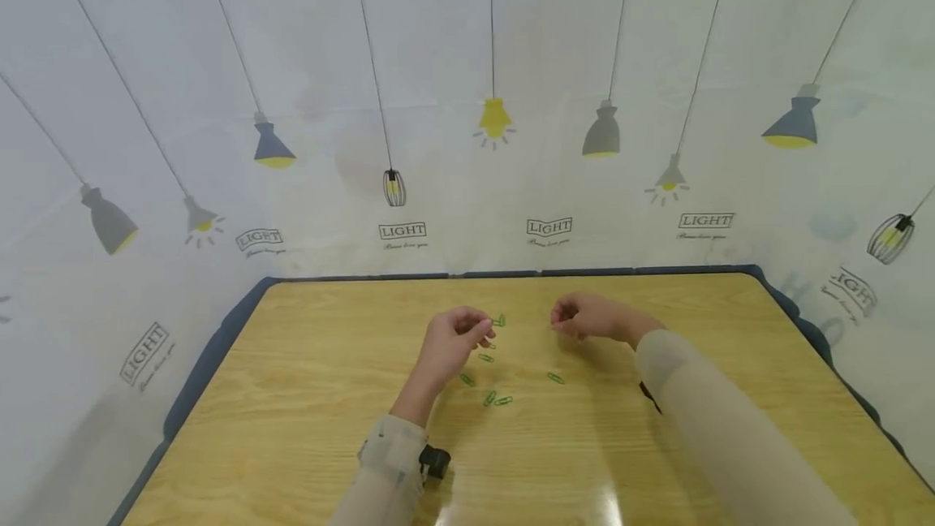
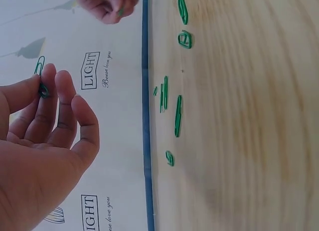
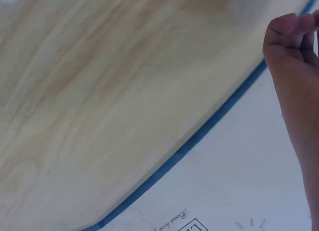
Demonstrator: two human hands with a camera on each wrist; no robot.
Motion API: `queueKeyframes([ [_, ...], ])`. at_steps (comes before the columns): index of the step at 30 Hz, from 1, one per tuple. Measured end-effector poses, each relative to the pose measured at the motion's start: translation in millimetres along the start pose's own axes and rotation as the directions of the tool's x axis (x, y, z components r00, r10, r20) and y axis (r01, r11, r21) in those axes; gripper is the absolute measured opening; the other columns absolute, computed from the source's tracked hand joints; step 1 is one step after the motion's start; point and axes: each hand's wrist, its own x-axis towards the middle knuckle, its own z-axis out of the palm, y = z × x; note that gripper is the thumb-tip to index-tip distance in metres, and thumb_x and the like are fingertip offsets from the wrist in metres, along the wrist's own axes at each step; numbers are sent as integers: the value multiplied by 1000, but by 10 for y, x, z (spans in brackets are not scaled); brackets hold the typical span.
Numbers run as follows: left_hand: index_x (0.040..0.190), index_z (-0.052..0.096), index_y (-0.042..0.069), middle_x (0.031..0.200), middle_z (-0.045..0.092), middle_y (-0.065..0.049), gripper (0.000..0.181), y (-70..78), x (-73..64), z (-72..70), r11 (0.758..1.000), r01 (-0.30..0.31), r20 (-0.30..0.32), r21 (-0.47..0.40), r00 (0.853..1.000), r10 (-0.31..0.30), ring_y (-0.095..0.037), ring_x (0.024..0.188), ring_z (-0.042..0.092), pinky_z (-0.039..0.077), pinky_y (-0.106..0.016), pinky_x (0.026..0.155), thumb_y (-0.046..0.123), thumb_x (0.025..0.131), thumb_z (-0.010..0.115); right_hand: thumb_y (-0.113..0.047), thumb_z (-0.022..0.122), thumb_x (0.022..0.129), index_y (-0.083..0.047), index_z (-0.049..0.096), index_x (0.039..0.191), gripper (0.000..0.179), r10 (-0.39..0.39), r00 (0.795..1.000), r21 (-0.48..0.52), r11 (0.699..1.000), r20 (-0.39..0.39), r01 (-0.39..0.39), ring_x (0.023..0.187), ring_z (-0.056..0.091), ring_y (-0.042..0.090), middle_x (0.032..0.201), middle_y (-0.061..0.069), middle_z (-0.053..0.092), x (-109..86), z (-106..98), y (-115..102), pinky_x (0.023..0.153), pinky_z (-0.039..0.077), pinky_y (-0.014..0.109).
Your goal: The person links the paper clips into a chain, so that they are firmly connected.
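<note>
Several green paper clips [image 1: 489,398] lie loose on the wooden table [image 1: 292,396], between and just in front of my hands. My left hand [image 1: 484,331] hovers above them and pinches a green clip chain [image 1: 499,321] between thumb and fingertips. The left wrist view shows that pinch [image 2: 46,80] close up, with the clip [image 2: 39,65] sticking out past the fingers. My right hand [image 1: 558,320] is a short way to the right with its fingers curled. In the left wrist view it [image 2: 118,9] pinches a small green clip [image 2: 121,12]. The right wrist view shows only the hand's edge [image 3: 294,56].
A dark blue edge [image 1: 511,273] borders the table on its far and side rims. White sheeting printed with lamps [image 1: 493,118] walls in the back and both sides. One clip [image 1: 556,378] lies apart, nearer my right sleeve [image 1: 701,412].
</note>
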Motion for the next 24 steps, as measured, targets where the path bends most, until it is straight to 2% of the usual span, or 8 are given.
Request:
queueKeyframes([
  [3,109,68,2,93,73,-7,26,8,15,-9,1000,0,-6,-8,1000,0,-17,80,69,54,-53,87,25,97,62,-17,51,102,-11,61,124,25,-65,998,38,997,-20,66,101,51,30,113,15,57,-8,-51,-124,89,51,49],
  [5,109,68,2,92,73,-7,25,17,29,-8,1000,-4,-9,-14,1000,4,-17,80,69,54,-54,88,23,97,62,-20,49,103,-19,63,126,26,-105,994,45,993,-40,107,106,50,29,123,12,56,-28,-71,-229,92,51,50],
  [8,109,68,1,92,73,-8,24,30,39,9,1000,-20,-3,-18,1000,20,-19,80,69,54,-55,87,21,98,62,-21,48,104,-20,64,122,25,-165,984,66,983,-72,170,97,49,26,125,11,56,-57,-62,-387,87,51,45],
  [11,109,69,2,93,74,-7,24,36,39,31,999,-28,8,-21,1000,28,-24,83,70,55,-54,87,22,97,63,-22,49,103,-18,64,123,24,-200,974,106,972,-107,211,87,48,26,117,12,58,-73,-22,-500,80,49,38],
  [18,108,71,5,94,75,-6,23,28,30,50,999,-24,-3,-32,1000,24,-27,87,70,55,-54,88,23,95,65,-22,58,100,-14,65,119,22,-190,957,156,961,-218,227,84,57,25,107,11,67,-77,163,-642,73,50,35],
  [24,104,73,9,96,75,-7,19,24,7,64,998,-8,-12,-63,1000,7,-25,89,70,55,-50,89,25,94,68,-24,65,96,-14,69,114,21,-143,921,219,947,-362,233,84,65,26,105,11,73,-178,371,-740,73,53,34],
])
